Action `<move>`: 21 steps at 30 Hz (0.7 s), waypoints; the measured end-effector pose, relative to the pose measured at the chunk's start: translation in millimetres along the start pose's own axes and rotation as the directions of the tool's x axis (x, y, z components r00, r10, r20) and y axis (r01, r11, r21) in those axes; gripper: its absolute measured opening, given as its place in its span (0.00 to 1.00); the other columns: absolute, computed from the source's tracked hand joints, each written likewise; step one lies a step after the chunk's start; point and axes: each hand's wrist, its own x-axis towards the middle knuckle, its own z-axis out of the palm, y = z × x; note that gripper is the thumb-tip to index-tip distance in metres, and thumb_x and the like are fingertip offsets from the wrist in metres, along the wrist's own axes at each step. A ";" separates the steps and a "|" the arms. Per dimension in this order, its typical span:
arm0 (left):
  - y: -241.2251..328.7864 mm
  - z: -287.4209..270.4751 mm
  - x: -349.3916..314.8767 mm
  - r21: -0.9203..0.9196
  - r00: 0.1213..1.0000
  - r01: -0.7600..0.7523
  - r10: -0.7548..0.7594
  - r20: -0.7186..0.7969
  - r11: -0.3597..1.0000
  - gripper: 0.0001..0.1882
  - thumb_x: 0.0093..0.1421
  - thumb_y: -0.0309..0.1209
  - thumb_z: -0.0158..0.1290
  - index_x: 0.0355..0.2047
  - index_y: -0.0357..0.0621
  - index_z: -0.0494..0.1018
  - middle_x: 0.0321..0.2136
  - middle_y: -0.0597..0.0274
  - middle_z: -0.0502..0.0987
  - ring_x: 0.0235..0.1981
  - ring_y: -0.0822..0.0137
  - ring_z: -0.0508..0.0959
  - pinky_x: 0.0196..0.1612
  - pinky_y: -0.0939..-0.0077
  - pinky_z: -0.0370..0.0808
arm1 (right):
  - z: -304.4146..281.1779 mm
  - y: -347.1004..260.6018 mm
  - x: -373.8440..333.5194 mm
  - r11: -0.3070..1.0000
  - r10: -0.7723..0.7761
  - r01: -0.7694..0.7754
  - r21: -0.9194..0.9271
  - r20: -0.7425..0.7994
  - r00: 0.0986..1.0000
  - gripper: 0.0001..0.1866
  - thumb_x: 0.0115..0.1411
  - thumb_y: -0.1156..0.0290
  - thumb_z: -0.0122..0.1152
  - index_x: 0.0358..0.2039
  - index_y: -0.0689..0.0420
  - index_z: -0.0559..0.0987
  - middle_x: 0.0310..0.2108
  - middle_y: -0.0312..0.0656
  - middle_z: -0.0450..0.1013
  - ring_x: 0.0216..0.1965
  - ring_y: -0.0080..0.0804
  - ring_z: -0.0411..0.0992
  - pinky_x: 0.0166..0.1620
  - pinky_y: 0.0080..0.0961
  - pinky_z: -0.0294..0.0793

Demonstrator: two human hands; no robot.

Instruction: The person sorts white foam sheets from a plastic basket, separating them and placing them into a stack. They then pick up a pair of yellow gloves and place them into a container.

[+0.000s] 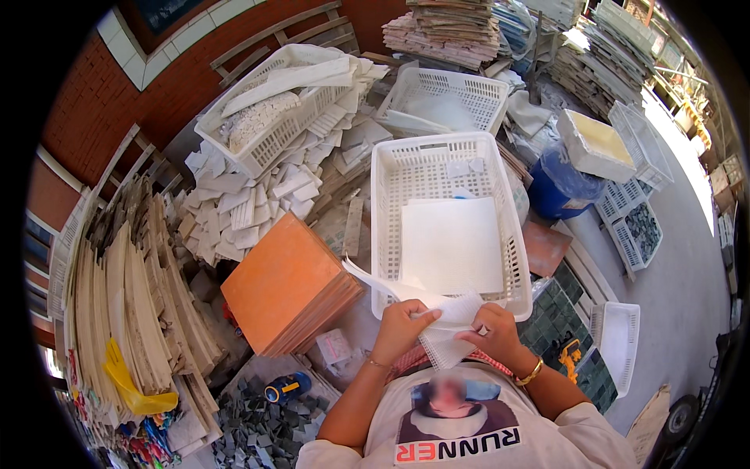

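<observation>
My left hand [405,331] and my right hand [495,334] are close together in front of my body, at the near edge of a white plastic crate [378,203]. Both pinch a thin white sheet [448,328] with a fine grid texture. A long rolled or folded flap of it reaches left over the crate's near left corner, and its lower part hangs between my hands. Inside the crate lies a flat stack of square white sheets [451,246]. Behind the stack are a few pale grey pieces [465,166] and something small and blue.
Left stand a stack of orange tiles [285,281], a heap of white tile offcuts [242,203] and a row of upright boards [117,297]. A blue-and-yellow object [287,388] lies on dark chips [266,430]. Right are dark green tiles [551,316] and a blue bucket [558,184].
</observation>
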 end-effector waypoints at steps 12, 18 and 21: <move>5.8 -10.4 -3.9 -0.094 0.986 -0.022 0.037 0.165 0.995 0.10 0.44 0.30 0.59 0.22 0.36 0.73 0.20 0.68 0.73 0.23 0.81 0.68 0.27 0.86 0.66 | -3.1 3.9 6.9 0.993 0.097 -0.098 0.067 0.028 0.995 0.18 0.35 0.66 0.70 0.14 0.58 0.66 0.14 0.40 0.64 0.15 0.31 0.64 0.19 0.23 0.62; -0.9 -5.3 -1.6 -0.083 0.994 -0.023 0.032 0.100 0.996 0.08 0.46 0.28 0.58 0.22 0.35 0.73 0.18 0.66 0.74 0.20 0.81 0.68 0.23 0.86 0.65 | -3.7 3.4 10.1 0.993 0.099 -0.100 0.069 0.019 0.995 0.19 0.35 0.66 0.70 0.15 0.58 0.66 0.14 0.40 0.64 0.15 0.31 0.63 0.19 0.23 0.62; -1.2 -3.0 -1.3 -0.077 0.998 -0.019 0.024 0.055 0.997 0.08 0.46 0.28 0.58 0.21 0.35 0.73 0.17 0.67 0.73 0.19 0.82 0.67 0.22 0.86 0.64 | -5.2 1.8 13.3 0.993 0.103 -0.104 0.047 0.030 0.994 0.19 0.36 0.66 0.70 0.15 0.58 0.65 0.15 0.39 0.64 0.15 0.30 0.63 0.19 0.22 0.62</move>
